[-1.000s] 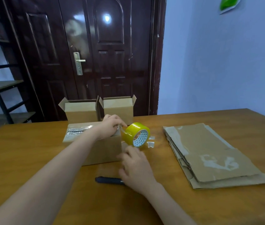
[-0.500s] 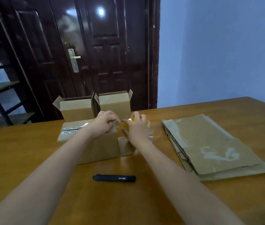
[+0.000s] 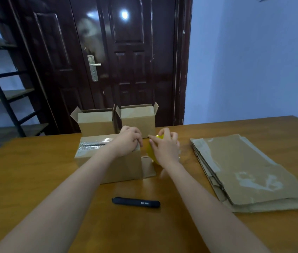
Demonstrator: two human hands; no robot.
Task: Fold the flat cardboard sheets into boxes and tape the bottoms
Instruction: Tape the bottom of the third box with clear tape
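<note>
A folded cardboard box (image 3: 122,168) lies upside down on the wooden table (image 3: 35,179), with clear tape (image 3: 93,144) along its upper face. My left hand (image 3: 129,140) rests with curled fingers on the box's right top edge, pressing the tape end there. Just right of it, my right hand (image 3: 165,146) grips the yellow tape roll (image 3: 151,152), which is mostly hidden behind the hand. A stack of flat cardboard sheets (image 3: 244,170) lies on the table to the right.
Two assembled boxes, one on the left (image 3: 95,121) and one on the right (image 3: 138,118), stand open-topped at the table's far edge. A black utility knife (image 3: 136,202) lies in front of the box. A dark door (image 3: 117,61) and a metal shelf (image 3: 4,95) are behind the table.
My right hand moved from the table near the knife up to the tape roll and now grips it. The left hand stayed on the box edge. The camera tilted slightly.
</note>
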